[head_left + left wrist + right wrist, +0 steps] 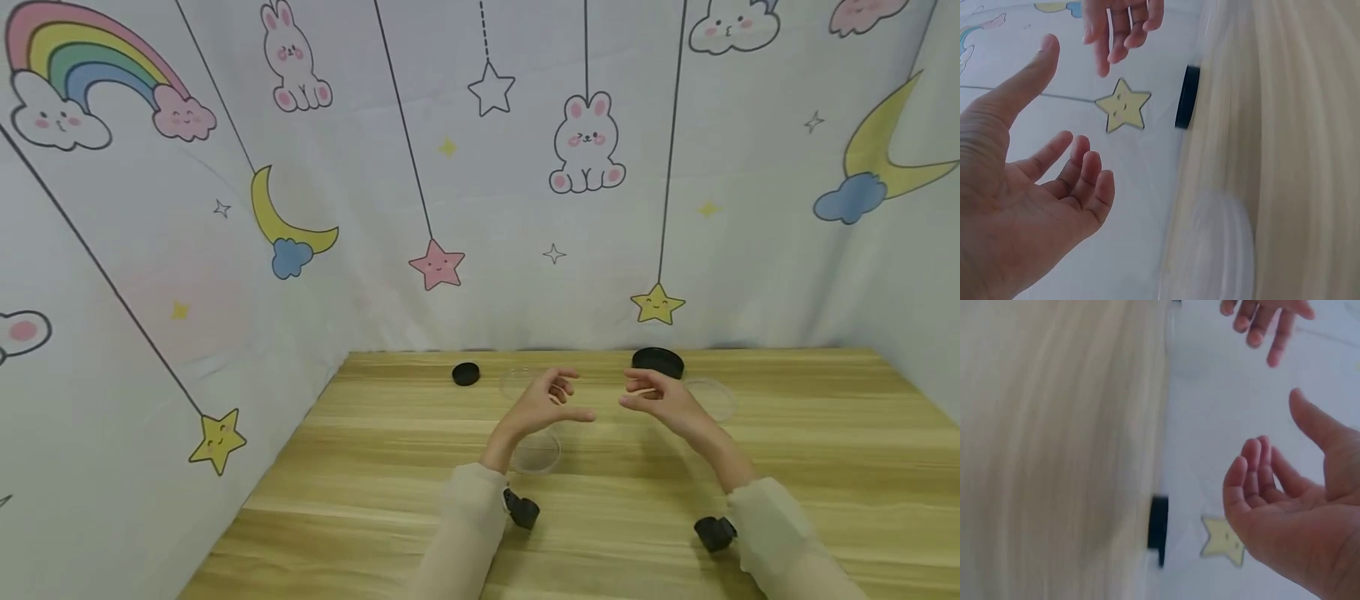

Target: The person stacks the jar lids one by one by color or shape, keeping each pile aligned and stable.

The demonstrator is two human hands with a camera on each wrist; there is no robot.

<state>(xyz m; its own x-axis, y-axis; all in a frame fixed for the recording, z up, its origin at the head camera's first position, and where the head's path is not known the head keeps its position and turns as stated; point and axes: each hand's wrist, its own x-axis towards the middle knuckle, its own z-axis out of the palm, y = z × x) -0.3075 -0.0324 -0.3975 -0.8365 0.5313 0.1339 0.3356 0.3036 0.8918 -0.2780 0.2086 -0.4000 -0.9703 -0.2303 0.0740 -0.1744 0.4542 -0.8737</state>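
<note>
Each grip, left hand and right hand, is spread and empty, so come in low and pinch lightly, since the clear round dish near your left wrist and black round lid behind your right hand could slide on the bench.

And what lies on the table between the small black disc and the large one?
The head view shows a clear round piece there, partly hidden by the left hand.

Your head camera looks forward and down. Up close, tipped sideways, the wrist views look past your left hand and right hand; both see one yellow star.
</note>
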